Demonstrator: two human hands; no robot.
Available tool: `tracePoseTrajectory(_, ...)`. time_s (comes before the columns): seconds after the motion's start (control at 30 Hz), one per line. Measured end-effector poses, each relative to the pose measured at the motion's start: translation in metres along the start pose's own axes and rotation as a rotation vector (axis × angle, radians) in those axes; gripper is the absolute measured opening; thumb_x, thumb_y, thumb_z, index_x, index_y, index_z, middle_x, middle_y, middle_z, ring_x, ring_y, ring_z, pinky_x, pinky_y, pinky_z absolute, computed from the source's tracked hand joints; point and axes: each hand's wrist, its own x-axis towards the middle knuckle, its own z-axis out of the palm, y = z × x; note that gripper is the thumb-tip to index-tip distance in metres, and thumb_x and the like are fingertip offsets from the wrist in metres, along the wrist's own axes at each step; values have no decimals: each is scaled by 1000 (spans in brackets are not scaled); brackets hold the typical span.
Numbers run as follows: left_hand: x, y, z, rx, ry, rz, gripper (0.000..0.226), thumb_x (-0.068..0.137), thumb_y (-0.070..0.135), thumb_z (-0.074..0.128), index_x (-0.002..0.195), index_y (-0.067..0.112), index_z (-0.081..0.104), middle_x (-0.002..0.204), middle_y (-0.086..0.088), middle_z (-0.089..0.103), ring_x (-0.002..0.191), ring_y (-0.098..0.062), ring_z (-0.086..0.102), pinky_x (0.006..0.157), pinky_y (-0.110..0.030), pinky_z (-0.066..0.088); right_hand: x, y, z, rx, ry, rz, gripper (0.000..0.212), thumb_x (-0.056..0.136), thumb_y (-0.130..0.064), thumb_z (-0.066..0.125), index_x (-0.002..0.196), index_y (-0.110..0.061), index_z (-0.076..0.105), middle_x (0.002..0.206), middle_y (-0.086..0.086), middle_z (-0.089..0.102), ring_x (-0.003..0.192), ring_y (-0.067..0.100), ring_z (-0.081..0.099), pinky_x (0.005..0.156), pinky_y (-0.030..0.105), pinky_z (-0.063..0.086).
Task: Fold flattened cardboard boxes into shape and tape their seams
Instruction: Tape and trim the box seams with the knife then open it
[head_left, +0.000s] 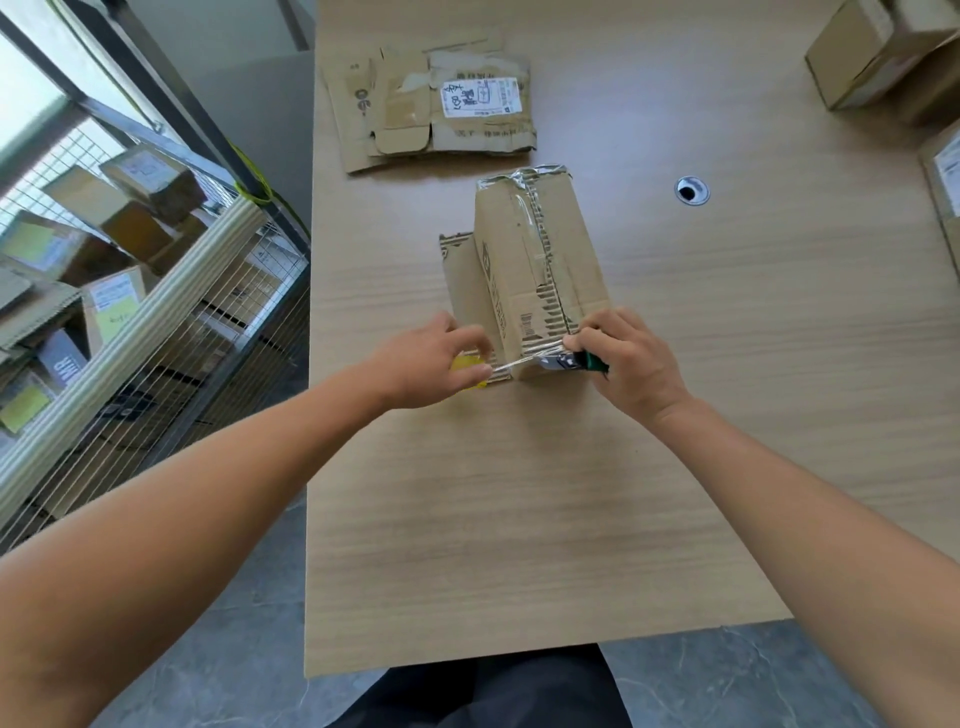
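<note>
Head view: the folded box (535, 270) lies on the bench (519, 493). The left hand (431, 364) grips a yellow tape roll (466, 365), and the right hand (631, 358) is clamped on a green-handled cutter (592, 362), with clear tape (511, 362) stretched between them at the box's near end. The tape is best kept taut and cut close to the cardboard. The roll is mostly hidden by fingers, and the blade is indistinct.

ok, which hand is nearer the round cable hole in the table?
Right. The right hand lies below the cable hole, slightly leftward; the left hand is farther, well off to its lower left.
</note>
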Motion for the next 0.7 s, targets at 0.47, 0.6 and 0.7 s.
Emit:
tracePoseTrajectory(0.47,6,27,-9,-17,80,113,15,96,40,60,93,31,48,165,19,16,70,-9,51,80,-33,46,20,-13,-34,290,-46,506,20,91,-26,74,107,-15,68,102,2,67,92,18,59,80,30,45)
tracePoseTrajectory(0.6,9,28,-2,-23,60,124,15,98,40,56,96,28,49,164,19,18,77,-14,58,80,-37,51,28,-62,-33,921,-28,1078,27,82,-37,57,97,-20,43,81,4,52,58,14,51,59,34,43)
tracePoseTrajectory(0.7,9,26,4,-49,76,122,15,98,40,56,95,29,47,164,21,20,79,-10,53,76,-33,47,32,-89,-21,743,-82,986,20,97,-33,54,100,-14,47,88,8,57,74,19,56,68,27,44)
